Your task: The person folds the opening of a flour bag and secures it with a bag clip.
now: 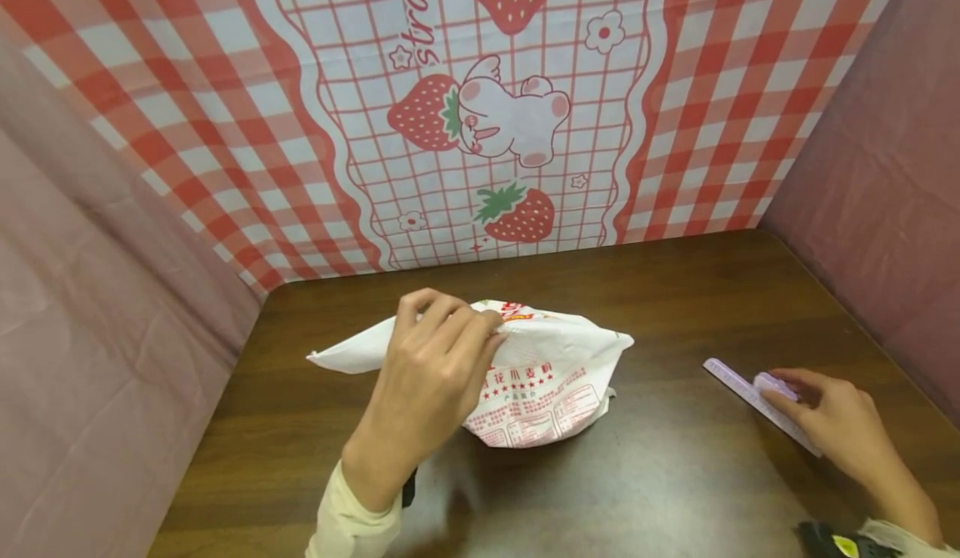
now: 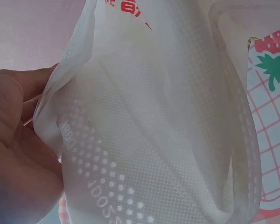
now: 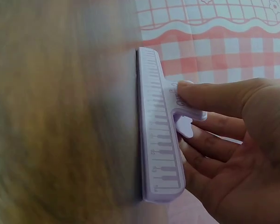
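A white flour bag (image 1: 536,391) with red print stands mid-table, its top edge drawn out sideways. My left hand (image 1: 438,358) grips that top edge from above, fingers curled over it. In the left wrist view the bag's dotted plastic (image 2: 144,121) fills most of the picture, with the left hand (image 2: 23,144) at its side. To the right, my right hand (image 1: 843,424) pinches a long lilac bag clip (image 1: 731,383) by its handle. Up close, the clip (image 3: 161,135) bears a piano-key pattern, and the thumb of the right hand (image 3: 233,140) presses on its handle.
The brown wooden table (image 1: 637,491) has a rounded back corner at each side. Behind it hangs a red-and-white checked cloth (image 1: 712,124) with strawberries and a rabbit. Pink curtains (image 1: 97,333) close off the left and right sides.
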Motion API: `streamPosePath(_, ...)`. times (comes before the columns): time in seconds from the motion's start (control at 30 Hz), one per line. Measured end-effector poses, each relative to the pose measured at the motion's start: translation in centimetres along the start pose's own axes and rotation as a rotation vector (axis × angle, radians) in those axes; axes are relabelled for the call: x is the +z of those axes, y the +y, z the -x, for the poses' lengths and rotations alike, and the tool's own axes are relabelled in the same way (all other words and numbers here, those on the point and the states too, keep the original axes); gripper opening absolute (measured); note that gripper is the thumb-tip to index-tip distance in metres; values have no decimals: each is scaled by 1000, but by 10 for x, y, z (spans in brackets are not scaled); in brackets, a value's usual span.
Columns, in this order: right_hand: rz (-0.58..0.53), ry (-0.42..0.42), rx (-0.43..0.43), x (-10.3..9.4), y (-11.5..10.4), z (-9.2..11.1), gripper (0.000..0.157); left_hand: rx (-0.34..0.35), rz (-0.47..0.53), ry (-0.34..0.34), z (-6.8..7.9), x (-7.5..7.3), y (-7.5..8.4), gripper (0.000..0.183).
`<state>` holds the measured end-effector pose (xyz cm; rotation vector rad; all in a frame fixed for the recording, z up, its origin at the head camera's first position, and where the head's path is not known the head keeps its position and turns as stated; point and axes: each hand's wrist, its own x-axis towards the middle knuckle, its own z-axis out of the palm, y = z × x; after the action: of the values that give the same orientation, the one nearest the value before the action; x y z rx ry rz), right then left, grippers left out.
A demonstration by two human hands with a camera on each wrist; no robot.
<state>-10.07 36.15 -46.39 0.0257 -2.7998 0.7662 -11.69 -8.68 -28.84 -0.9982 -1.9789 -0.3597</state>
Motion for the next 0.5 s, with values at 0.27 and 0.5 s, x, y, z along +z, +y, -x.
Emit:
streamPosePath(0.27,5,-94,34,-2,-1,3,43,0,-3,-15,2,1,-1,10)
streamPosePath(0.5,22,-59,45,-1,-2,1,42,0,5,3,0,0,-2,8)
